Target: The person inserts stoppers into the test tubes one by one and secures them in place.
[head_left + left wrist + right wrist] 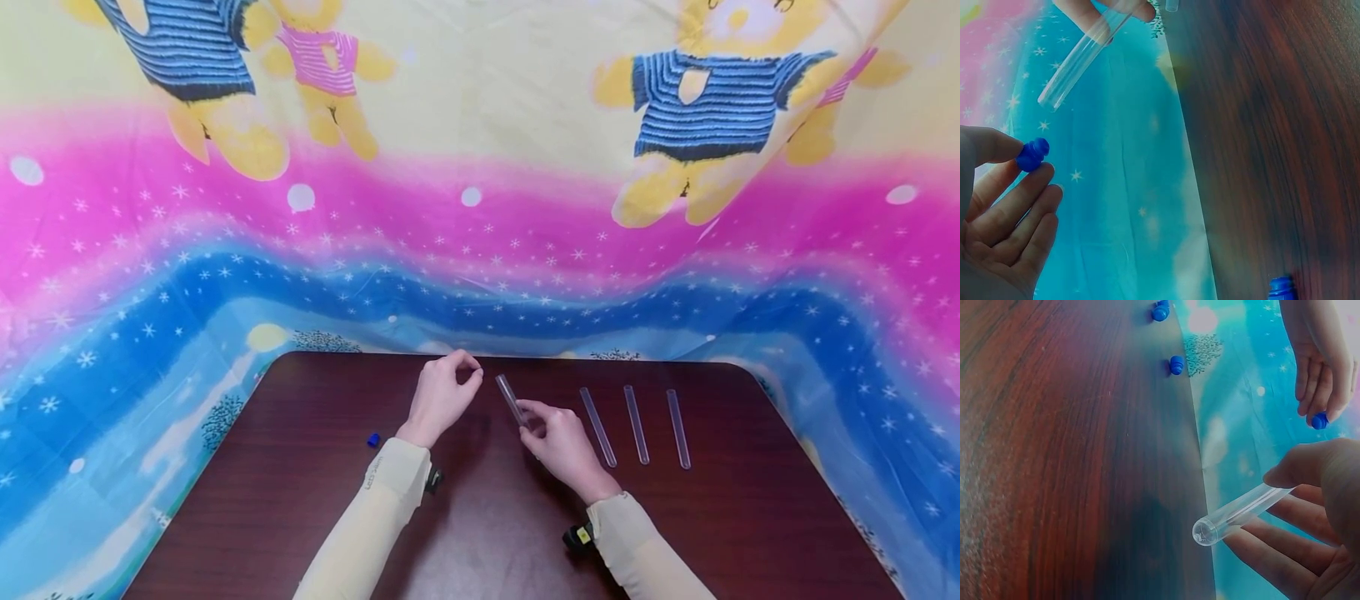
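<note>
My left hand (442, 396) pinches a small blue stopper (1032, 155) between thumb and index finger, its narrower ridged part pointing outward. In the head view that stopper is hidden by the fingers. Across from it, my right hand (561, 442) holds a clear test tube (1241, 512) between thumb and fingers, raised and tilted. One end of the tube points toward the left hand, with a gap between tube and stopper in the left wrist view. The other end, rounded, shows past the right fingers in the right wrist view.
Three more clear test tubes, left (597, 427), middle (637, 425) and right (678, 429), lie side by side right of the hands. Blue stoppers (373, 440) (1176, 365) lie left on the dark wooden table (300, 517). A printed cloth (465, 250) hangs behind the table.
</note>
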The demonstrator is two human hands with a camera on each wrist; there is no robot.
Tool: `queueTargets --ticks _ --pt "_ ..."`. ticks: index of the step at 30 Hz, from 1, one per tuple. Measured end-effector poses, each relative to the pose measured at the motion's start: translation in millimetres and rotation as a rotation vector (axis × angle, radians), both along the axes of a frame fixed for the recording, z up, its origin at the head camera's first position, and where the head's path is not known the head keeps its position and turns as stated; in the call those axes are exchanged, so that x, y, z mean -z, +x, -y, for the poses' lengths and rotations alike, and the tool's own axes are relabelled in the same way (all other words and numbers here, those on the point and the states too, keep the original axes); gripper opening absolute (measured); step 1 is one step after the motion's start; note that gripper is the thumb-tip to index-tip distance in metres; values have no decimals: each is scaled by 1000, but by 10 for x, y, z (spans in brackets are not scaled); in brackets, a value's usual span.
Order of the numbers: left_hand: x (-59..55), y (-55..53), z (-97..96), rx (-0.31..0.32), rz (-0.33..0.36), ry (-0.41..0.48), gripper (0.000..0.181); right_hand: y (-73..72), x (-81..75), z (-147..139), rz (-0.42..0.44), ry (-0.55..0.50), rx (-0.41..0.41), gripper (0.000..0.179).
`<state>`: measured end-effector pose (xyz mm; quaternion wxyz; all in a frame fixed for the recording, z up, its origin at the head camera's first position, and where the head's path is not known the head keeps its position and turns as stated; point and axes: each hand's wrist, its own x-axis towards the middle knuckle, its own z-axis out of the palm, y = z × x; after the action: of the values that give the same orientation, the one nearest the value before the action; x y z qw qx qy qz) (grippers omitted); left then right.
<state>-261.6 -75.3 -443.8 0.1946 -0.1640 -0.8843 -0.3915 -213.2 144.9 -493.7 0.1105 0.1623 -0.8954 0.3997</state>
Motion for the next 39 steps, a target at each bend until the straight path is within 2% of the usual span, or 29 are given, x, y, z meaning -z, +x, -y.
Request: queueTargets --ticks 13,39 --pt "20 2 -29 9 1 31 4 2 23 31 -35 5 -34 42" --pt "47 28 -76 50 27 81 3 -2 40 106 -37 13 -25 43"
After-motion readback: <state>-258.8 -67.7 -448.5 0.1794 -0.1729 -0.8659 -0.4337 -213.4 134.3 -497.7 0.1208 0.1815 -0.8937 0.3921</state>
